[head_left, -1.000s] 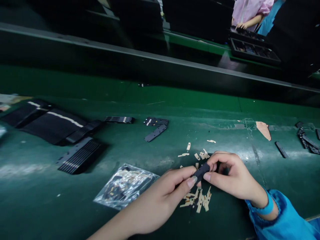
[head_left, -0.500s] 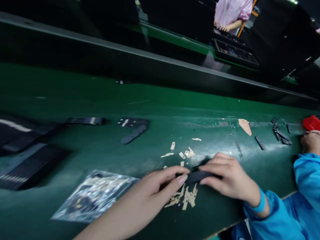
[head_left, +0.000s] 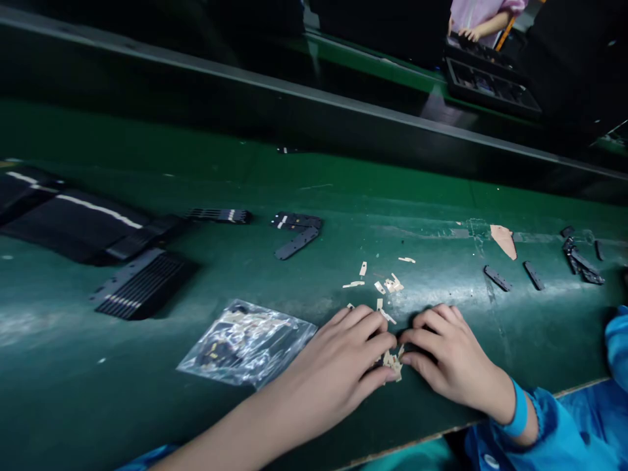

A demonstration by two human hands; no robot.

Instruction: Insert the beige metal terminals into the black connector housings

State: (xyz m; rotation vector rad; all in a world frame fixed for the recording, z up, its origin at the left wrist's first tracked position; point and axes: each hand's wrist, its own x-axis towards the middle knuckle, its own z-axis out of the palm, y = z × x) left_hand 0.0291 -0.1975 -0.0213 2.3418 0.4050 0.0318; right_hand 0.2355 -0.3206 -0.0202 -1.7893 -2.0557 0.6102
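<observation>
Small tan flat pieces [head_left: 392,361] lie heaped on the green table between my two hands. My left hand [head_left: 350,347] is palm down over the heap's left side, its fingers bent and its thumb and fingertips closed around some pieces. From the right, my right hand [head_left: 449,353], with a blue band at the wrist, has curled fingers and thumb tips against the heap's other edge. The fingers partly hide the heap. More loose tan pieces [head_left: 394,284] are scattered just beyond the hands. A black strip-shaped part [head_left: 498,278] rests on the table beyond my right hand.
A clear plastic bag [head_left: 245,343] of parts lies left, near stacked black ribbed parts [head_left: 142,284]. Farther back are black parts [head_left: 297,232], a tan scrap [head_left: 504,241] and a black cluster [head_left: 583,261]. A raised ledge [head_left: 314,114] crosses behind; a co-worker's blue sleeve [head_left: 619,343] shows right.
The black part held in both hands has been let go and now lies at the right beside a similar one. My hands have closed in on the tan pieces. The view has shifted left.
</observation>
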